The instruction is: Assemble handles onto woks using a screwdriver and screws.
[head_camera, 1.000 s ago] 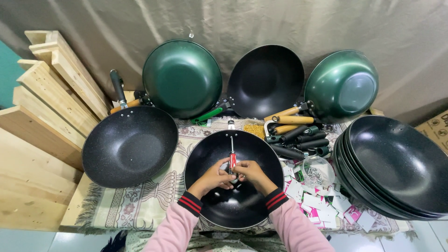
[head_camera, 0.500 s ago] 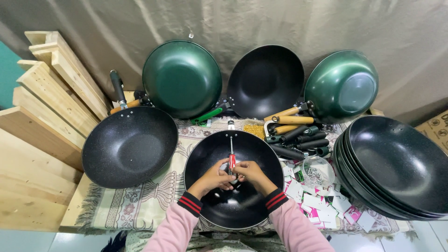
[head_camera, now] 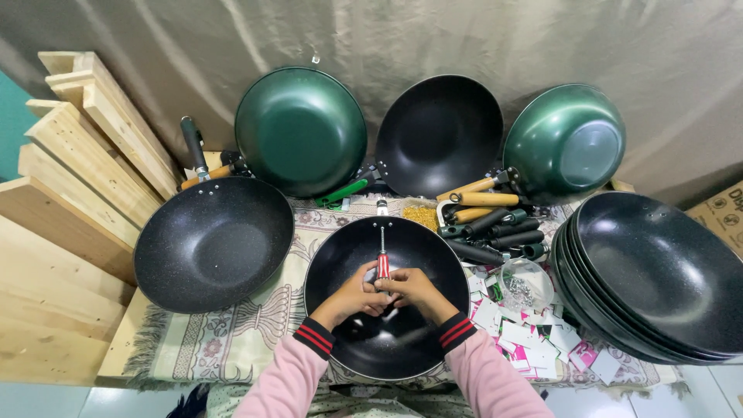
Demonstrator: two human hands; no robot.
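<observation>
While both hands point(head_camera: 385, 292) clamp together on it, the red-handled screwdriver point(head_camera: 381, 259) points into the black wok point(head_camera: 348, 255).

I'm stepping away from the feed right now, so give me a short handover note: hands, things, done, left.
Left hand and right hand: both closed on the red-handled screwdriver, its shaft pointing at the far rim of the black wok.
Things: loose handles and a clear bowl of screws on the right.
Done: the wok at left already has its handle.
Left: this wok shows none yet.
</observation>
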